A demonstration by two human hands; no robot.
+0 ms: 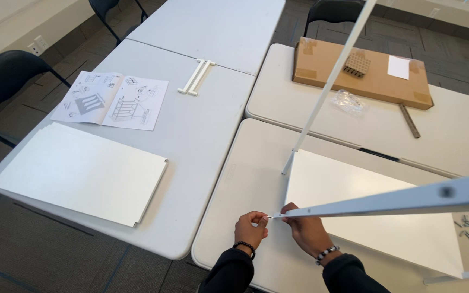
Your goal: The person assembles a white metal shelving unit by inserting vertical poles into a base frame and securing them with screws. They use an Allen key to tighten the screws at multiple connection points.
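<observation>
Grey tables [202, 125] fill the scene. A white panel [375, 211] lies near right, with a stack of white boards [82, 171] at near left. A white rail [386, 202] slants over the panel. The left hand [251, 228] and right hand [306, 230] pinch its near tip, close together.

Panel stack [82, 173] on left table [202, 125], instruction sheet [112, 100] behind it, cardboard box [362, 76] on far right table [451, 135].

Bright, even overhead light; soft faint shadows on tables [207, 125]; near white rail [408, 201] blurred; wide-angle bending at edges.
</observation>
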